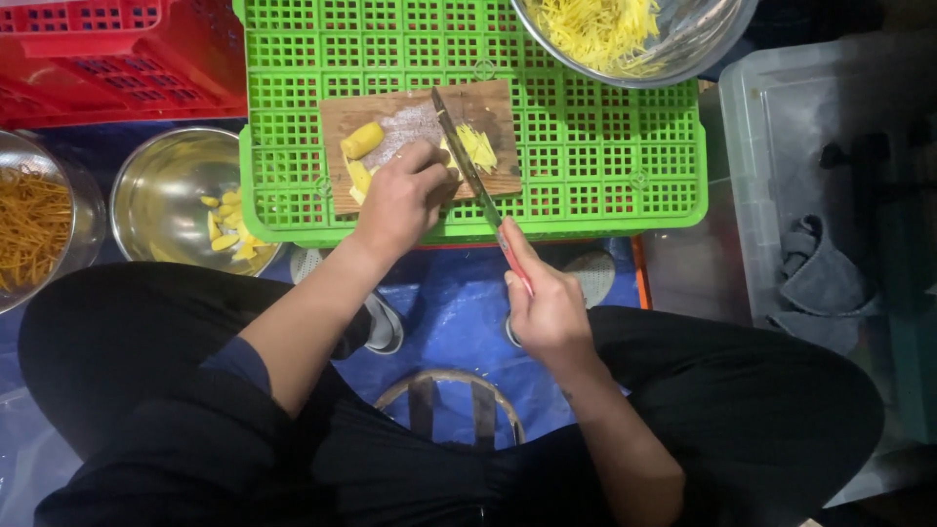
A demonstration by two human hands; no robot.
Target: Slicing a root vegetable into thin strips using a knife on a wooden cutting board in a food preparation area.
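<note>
A small wooden cutting board lies on an upturned green plastic crate. My left hand presses down on a yellow piece of root on the board, fingers curled against the blade. My right hand grips the red handle of a long knife, whose blade lies across the board next to my left fingers. Thin yellow slices lie right of the blade. A peeled yellow chunk sits on the board's left part.
A steel bowl with yellow pieces stands at the left, beside a bowl of orange strips. A bowl of yellow shreds rests at the crate's far edge. A red crate and a clear plastic bin flank the crate.
</note>
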